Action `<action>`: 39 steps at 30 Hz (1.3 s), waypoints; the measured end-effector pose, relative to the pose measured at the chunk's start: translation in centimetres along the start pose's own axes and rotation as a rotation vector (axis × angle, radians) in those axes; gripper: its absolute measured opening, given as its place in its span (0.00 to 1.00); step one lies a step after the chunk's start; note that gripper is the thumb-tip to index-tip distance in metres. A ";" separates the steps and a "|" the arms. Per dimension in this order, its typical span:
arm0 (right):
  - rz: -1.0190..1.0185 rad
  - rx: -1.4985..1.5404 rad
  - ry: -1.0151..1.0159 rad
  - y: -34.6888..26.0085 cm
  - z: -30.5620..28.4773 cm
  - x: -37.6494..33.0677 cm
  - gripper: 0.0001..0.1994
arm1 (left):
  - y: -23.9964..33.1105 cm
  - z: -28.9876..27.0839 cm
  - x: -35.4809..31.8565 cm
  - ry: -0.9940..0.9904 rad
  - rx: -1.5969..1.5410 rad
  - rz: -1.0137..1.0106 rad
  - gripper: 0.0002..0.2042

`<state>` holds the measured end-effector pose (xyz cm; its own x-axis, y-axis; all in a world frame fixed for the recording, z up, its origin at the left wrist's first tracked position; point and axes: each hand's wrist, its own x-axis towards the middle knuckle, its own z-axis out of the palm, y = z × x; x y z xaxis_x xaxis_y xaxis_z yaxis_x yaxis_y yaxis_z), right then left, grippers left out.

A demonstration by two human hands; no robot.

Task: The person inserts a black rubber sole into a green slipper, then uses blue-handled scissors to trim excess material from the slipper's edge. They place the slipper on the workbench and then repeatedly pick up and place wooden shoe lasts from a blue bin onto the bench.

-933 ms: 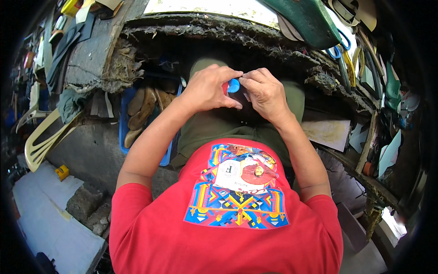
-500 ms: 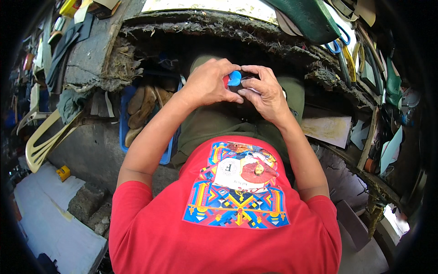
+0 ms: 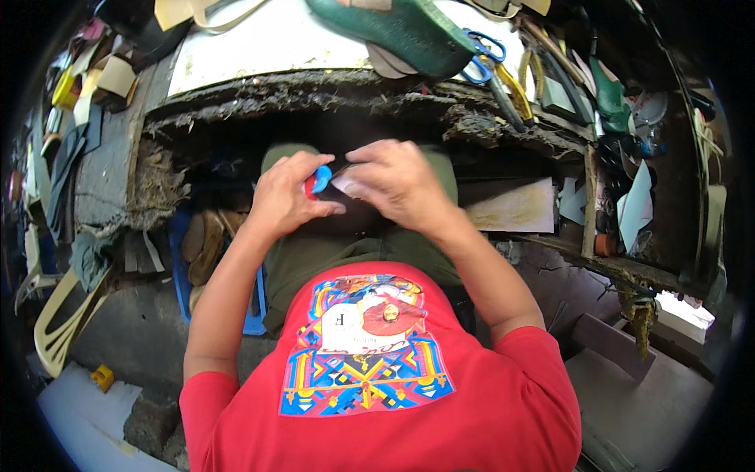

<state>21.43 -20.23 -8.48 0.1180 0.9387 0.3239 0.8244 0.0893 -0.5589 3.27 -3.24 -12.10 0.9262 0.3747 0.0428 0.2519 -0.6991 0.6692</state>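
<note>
Over my lap, my left hand point(image 3: 285, 197) is closed round a small object with a red body and a blue top point(image 3: 321, 179); its kind I cannot make out. The blue part pokes out between thumb and forefinger, on the side facing my other hand. Just right of it, my right hand point(image 3: 403, 187) is smeared by motion, its fingers curled inward toward the blue part. A thin dark shape shows near those fingertips, too blurred to name. Whether the right fingers grip it does not show.
Ahead lies a ragged-edged workbench point(image 3: 267, 98) with a green shoe last point(image 3: 401, 31), blue-handled scissors point(image 3: 481, 57) and yellow-handled pliers point(image 3: 513, 93). A blue crate point(image 3: 179, 259) with brown shoe lasts point(image 3: 206, 245) stands left of my legs. A pale board point(image 3: 511, 206) sits under the bench at right.
My right hand has drawn slightly apart from my left and blurred. The view has shifted, so hands and lap sit farther left and more of the bench top shows. The left hand keeps its hold.
</note>
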 end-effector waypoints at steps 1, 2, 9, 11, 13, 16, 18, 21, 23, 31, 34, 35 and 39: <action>-0.017 -0.126 0.072 0.5 -3.2 0.1 0.09 | 0.1 0.0 -0.1 0.003 0.017 -0.004 0.38; -0.058 -0.168 0.230 1.5 -6.1 0.8 0.06 | 0.2 0.0 -0.1 0.011 0.006 0.007 0.38; 0.228 -0.861 0.100 11.0 -16.8 5.3 0.16 | -0.5 0.6 0.9 0.003 -0.005 0.025 0.38; 0.269 -1.023 -0.139 11.9 -16.1 6.8 0.18 | -0.8 0.7 1.0 0.014 -0.018 0.038 0.37; 0.198 -1.088 -0.185 12.1 -15.9 7.6 0.18 | -1.0 0.8 0.9 -0.030 -0.004 -0.009 0.38; 0.109 -1.123 -0.163 12.4 -16.1 8.1 0.17 | -1.1 0.7 0.9 -0.029 0.012 -0.021 0.38; 0.025 -1.166 -0.214 12.5 -17.4 8.2 0.16 | -1.2 0.7 0.9 -0.023 0.009 -0.011 0.38; 0.468 -1.022 -0.341 11.9 -20.2 7.0 0.15 | -1.3 0.7 1.0 -0.042 -0.011 -0.024 0.37; 0.712 -0.490 -0.244 10.3 -23.2 4.5 0.15 | -1.5 0.8 1.0 -0.043 -0.003 -0.015 0.37; 0.934 0.469 -0.167 2.6 -14.8 -8.2 0.18 | -1.8 1.5 1.0 0.010 0.001 0.040 0.38; 0.806 0.432 -0.283 0.7 -10.3 -6.5 0.18 | -1.4 1.4 1.1 -0.015 -0.012 0.015 0.38; 0.670 0.364 -0.292 0.5 -9.1 -5.5 0.17 | -1.3 1.3 1.1 -0.018 -0.020 0.013 0.38; 0.641 -0.028 -0.646 0.1 -8.4 -2.5 0.22 | -1.3 1.1 1.0 -0.018 -0.015 -0.002 0.38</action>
<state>25.87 -25.39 -2.95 0.2322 0.8103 -0.5380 0.7221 -0.5142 -0.4628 4.17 -2.63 -13.69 0.9305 0.3653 0.0284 0.2497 -0.6889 0.6805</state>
